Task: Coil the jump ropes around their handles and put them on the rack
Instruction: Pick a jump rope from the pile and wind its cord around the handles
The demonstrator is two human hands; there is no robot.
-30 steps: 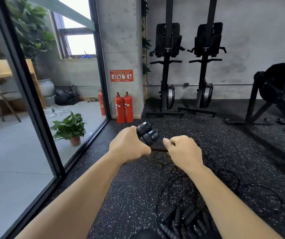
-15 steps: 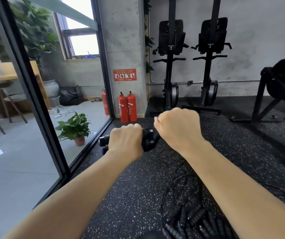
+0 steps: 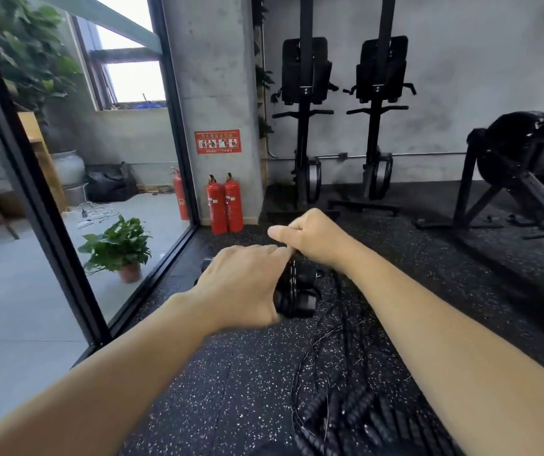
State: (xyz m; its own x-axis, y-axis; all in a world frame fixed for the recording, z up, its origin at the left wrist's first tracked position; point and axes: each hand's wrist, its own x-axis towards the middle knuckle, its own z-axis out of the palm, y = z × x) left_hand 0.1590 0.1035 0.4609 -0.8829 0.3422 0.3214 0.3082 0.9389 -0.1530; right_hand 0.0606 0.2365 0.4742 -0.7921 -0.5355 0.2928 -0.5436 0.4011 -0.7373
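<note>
My left hand [image 3: 241,284] grips a pair of black jump rope handles [image 3: 296,297] held side by side over the floor. Thin black rope is wound round their right end. My right hand [image 3: 313,238] sits just above and behind the handles, fist closed, pinching the thin black rope [image 3: 339,291], which trails down to the floor. A heap of several more black ribbed handles and tangled ropes [image 3: 356,419] lies on the floor at the bottom, partly behind my right forearm. No rack for the ropes is in view.
The floor is black speckled rubber [image 3: 224,383]. A glass wall with a black frame [image 3: 43,205] runs along the left, with a potted plant [image 3: 119,248] behind it. Two red fire extinguishers [image 3: 224,204] stand by a concrete pillar. Black gym machines [image 3: 379,126] line the back and right.
My right hand circled up and over the handles with the rope, from beside them to above them. My left hand turned, and both hands now sit closer together.
</note>
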